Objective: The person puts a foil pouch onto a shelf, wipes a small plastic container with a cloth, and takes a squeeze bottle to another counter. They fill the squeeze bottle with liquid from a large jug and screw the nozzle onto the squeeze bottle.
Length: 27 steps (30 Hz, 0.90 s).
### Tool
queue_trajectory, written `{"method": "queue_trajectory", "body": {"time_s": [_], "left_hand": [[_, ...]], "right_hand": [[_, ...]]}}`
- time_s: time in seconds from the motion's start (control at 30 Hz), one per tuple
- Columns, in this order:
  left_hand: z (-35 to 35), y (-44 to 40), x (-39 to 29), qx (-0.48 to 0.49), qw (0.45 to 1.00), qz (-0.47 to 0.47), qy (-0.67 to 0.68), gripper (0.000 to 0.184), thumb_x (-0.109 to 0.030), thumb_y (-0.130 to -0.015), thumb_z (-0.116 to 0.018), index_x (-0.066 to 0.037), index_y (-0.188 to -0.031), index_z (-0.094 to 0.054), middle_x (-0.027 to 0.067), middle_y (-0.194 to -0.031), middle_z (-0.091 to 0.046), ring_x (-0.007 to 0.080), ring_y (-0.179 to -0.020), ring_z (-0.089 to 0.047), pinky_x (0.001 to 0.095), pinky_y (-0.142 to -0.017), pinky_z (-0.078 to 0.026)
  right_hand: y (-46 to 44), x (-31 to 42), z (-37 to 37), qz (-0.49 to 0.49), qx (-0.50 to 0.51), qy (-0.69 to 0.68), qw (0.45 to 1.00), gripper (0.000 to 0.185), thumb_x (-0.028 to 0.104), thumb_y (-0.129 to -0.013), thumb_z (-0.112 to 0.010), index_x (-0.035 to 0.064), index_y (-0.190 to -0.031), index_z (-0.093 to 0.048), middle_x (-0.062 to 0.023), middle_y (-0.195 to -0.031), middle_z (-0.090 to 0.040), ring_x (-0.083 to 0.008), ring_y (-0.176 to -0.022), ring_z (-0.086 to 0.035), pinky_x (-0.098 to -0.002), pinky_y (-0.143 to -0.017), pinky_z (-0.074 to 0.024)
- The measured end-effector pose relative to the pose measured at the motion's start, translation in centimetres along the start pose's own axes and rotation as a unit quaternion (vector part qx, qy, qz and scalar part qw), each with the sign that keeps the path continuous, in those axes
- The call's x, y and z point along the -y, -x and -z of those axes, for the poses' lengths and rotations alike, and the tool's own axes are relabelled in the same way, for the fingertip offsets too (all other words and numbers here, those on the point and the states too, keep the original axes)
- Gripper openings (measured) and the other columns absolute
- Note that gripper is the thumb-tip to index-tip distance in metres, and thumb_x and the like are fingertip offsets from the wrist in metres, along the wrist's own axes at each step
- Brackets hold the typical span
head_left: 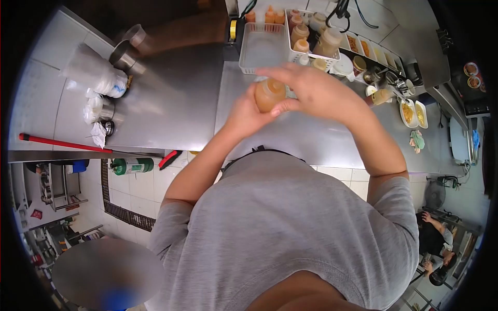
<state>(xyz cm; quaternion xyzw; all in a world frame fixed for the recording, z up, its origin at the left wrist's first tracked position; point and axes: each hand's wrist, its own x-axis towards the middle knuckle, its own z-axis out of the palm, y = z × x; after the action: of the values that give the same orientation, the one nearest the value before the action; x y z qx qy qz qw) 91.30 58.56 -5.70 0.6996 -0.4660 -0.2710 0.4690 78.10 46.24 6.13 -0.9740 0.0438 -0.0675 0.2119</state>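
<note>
My left hand is wrapped around a squeeze bottle of orange-tan sauce, held above the steel counter. The bottle's cap end points up toward me. My right hand arches around the far and right sides of the bottle, its fingers stretched out and its thumb close to the bottle's near side. Whether the right thumb touches the bottle I cannot tell. Just beyond my hands stands a white plastic basket, with a second white basket of several sauce bottles to its right.
A steel counter runs across in front of me. At left are stacked plastic cups and a metal container. Topping trays, open food boxes and a cloth lie at right. Another person is at lower right.
</note>
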Motion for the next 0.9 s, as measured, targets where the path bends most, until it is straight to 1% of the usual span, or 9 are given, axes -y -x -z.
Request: {"method": "queue_trajectory", "body": {"time_s": [0.07, 0.17, 0.23, 0.37, 0.4, 0.5, 0.6, 0.7, 0.9], "left_hand": [[0.3, -0.9, -0.4, -0.026, 0.997, -0.064, -0.033, 0.064, -0.026, -0.066, -0.08, -0.002, -0.118, -0.051, 0.0222, -0.103, -0.065, 0.0375, -0.096, -0.064, 0.0404, -0.082, -0.051], [0.9, -2.6, -1.1, 0.045, 0.994, -0.068, -0.072, 0.064, -0.024, -0.066, -0.08, -0.003, -0.119, -0.052, 0.0172, -0.105, -0.066, 0.0313, -0.095, -0.065, 0.0375, -0.083, -0.051], [1.2, -4.2, -1.9, 0.139, 0.988, -0.04, 0.058, 0.062, -0.022, -0.067, -0.08, -0.003, -0.12, -0.053, 0.0123, -0.105, -0.066, 0.0257, -0.095, -0.065, 0.0352, -0.085, -0.05], [0.5, -6.6, -4.0, 0.202, 0.971, -0.05, 0.121, 0.059, -0.018, -0.068, -0.08, -0.004, -0.12, -0.055, 0.0053, -0.107, -0.065, 0.0168, -0.097, -0.062, 0.0319, -0.087, -0.048], [0.1, -7.4, -4.0, 0.2, 0.97, -0.064, 0.12, 0.058, -0.017, -0.068, -0.079, -0.004, -0.12, -0.055, 0.0056, -0.107, -0.065, 0.0168, -0.098, -0.062, 0.0319, -0.087, -0.048], [-1.3, -8.5, -4.2, 0.207, 0.967, -0.087, 0.121, 0.058, -0.016, -0.069, -0.079, -0.003, -0.12, -0.055, 0.0064, -0.108, -0.065, 0.0172, -0.099, -0.062, 0.032, -0.088, -0.048], [-1.9, -8.8, -5.3, 0.245, 0.957, -0.072, 0.134, 0.057, -0.016, -0.069, -0.078, -0.002, -0.119, -0.055, 0.0074, -0.108, -0.065, 0.018, -0.101, -0.062, 0.0327, -0.091, -0.047], [-2.3, -9.3, -5.7, 0.299, 0.94, -0.053, 0.154, 0.054, -0.014, -0.067, -0.076, -0.002, -0.116, -0.057, 0.0092, -0.107, -0.066, 0.0194, -0.102, -0.062, 0.0346, -0.095, -0.045], [-3.2, -9.7, -6.8, 0.36, 0.91, -0.051, 0.2, 0.055, -0.014, -0.062, -0.074, -0.003, -0.114, -0.058, 0.0107, -0.105, -0.067, 0.0236, -0.102, -0.063, 0.0377, -0.096, -0.045]], "right_hand": [[-0.4, -1.0, 0.9, 0.059, 0.01, 0.01, 0.998, 0.038, 0.014, -0.077, -0.07, 0.0049, -0.113, -0.059, -0.0142, -0.102, -0.06, -0.0368, -0.091, -0.059, -0.0429, -0.077, -0.0487], [-0.6, -2.5, 2.7, 0.122, 0.03, 0.05, 0.991, 0.033, 0.001, -0.076, -0.066, 0.0036, -0.109, -0.06, -0.0135, -0.101, -0.059, -0.0363, -0.094, -0.058, -0.0414, -0.08, -0.0481], [-1.1, -3.6, 3.8, 0.183, 0.01, 0.036, 0.982, 0.031, -0.005, -0.075, -0.063, 0.003, -0.105, -0.062, -0.0125, -0.099, -0.058, -0.0354, -0.096, -0.057, -0.0409, -0.081, -0.0478], [-0.8, -3.3, 5.7, 0.059, -0.019, 0.079, 0.995, 0.03, -0.001, -0.074, -0.067, 0.0022, -0.103, -0.066, -0.0122, -0.093, -0.061, -0.0335, -0.092, -0.058, -0.0393, -0.078, -0.0483], [-1.8, -3.0, 7.1, 0.011, 0.103, 0.195, 0.975, 0.028, 0.023, -0.082, -0.061, 0.0004, -0.098, -0.065, -0.0193, -0.09, -0.068, -0.0305, -0.081, -0.066, -0.0383, -0.072, -0.0521], [-1.1, -2.8, 7.9, -0.107, 0.104, 0.198, 0.969, 0.027, 0.022, -0.077, -0.064, 0.0013, -0.094, -0.064, -0.02, -0.083, -0.066, -0.0349, -0.08, -0.064, -0.0407, -0.072, -0.0504], [0.1, -3.5, 8.8, -0.034, 0.058, 0.099, 0.993, 0.022, 0.017, -0.073, -0.066, 0.0031, -0.091, -0.065, -0.0167, -0.085, -0.068, -0.0315, -0.08, -0.065, -0.0399, -0.072, -0.0505], [0.9, -3.1, 10.6, -0.041, 0.111, 0.062, 0.991, 0.024, 0.008, -0.069, -0.067, 0.0027, -0.093, -0.066, -0.0151, -0.085, -0.068, -0.0288, -0.08, -0.065, -0.0377, -0.073, -0.0506], [1.9, -4.0, 10.8, 0.006, 0.091, 0.052, 0.994, 0.034, -0.002, -0.066, -0.064, 0.0037, -0.099, -0.069, -0.0148, -0.087, -0.068, -0.027, -0.078, -0.064, -0.035, -0.074, -0.0505]]}}
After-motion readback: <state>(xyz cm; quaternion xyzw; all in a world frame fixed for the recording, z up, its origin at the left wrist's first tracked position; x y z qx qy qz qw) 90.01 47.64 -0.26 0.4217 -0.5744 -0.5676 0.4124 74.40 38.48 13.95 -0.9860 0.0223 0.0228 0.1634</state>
